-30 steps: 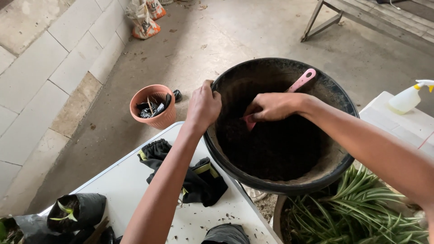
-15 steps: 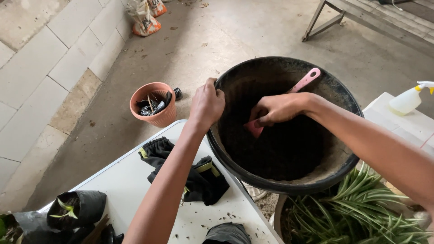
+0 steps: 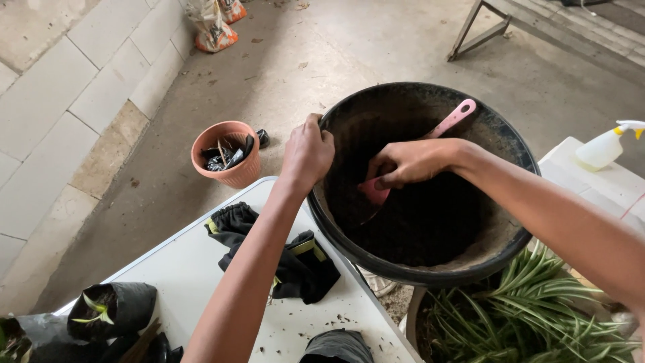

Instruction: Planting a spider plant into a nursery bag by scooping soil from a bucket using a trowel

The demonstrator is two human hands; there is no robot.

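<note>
We see the left hand (image 3: 308, 151) clenched over the near-left rim of the big black basin (image 3: 500, 141). Inside the basin, the right hand (image 3: 410, 163) closes around a pink trowel (image 3: 416, 148), its blade dug into the dark soil (image 3: 416, 222).

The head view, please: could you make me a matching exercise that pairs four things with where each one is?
Things:
1. pink scoop
2. gloves
3. clay pot
4. spray bottle

Places:
A. on the floor near the wall
B. far right, on a white surface
C. in the right hand, inside the black basin
D. on the white table

Pairs: 1-C, 2-D, 3-A, 4-B
</note>
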